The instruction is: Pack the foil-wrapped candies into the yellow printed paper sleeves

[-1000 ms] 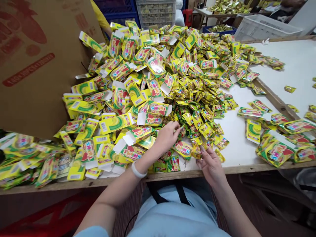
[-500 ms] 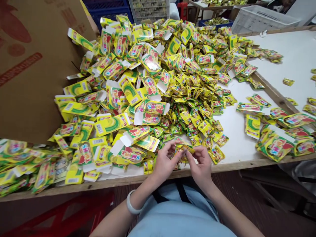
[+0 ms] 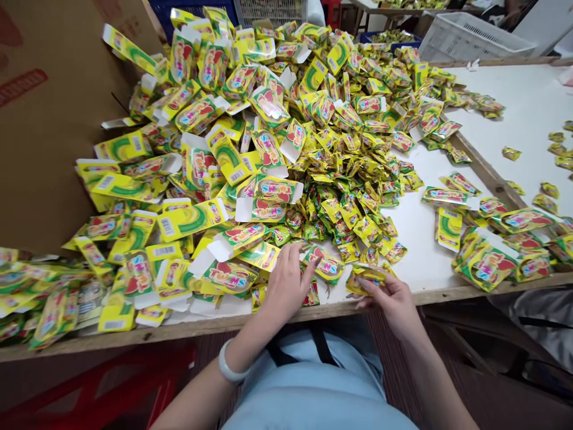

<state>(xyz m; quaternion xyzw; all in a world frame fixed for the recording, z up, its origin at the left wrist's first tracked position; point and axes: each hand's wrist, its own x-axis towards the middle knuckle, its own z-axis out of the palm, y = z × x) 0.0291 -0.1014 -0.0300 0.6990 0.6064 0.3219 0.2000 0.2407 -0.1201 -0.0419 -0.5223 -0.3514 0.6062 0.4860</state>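
My left hand point(image 3: 289, 282) is at the table's front edge with its fingers stretched out and apart. Its thumb reaches the left end of a yellow-green printed carton point(image 3: 326, 266). The fingertips touch the edge of the pile of flat cartons point(image 3: 233, 278). To the right, my right hand point(image 3: 393, 301) pinches a yellow wrapped packet point(image 3: 369, 278) just above the white tabletop; whether it is one packet or more I cannot tell. Behind the hands, small shiny yellow sachets point(image 3: 353, 209) lie heaped against the cartons.
A large brown cardboard box point(image 3: 58, 137) stands at left. More filled cartons point(image 3: 490, 263) lie at right beside a wooden divider strip point(image 3: 487, 170). A white crate point(image 3: 474, 39) and a blue crate point(image 3: 389, 40) are at the back. A red stool point(image 3: 102, 382) is below the table.
My hands were together on a yellow packet and have parted. The right hand has moved right with a packet; the left has let go and opened beside a carton. The view has shifted slightly.
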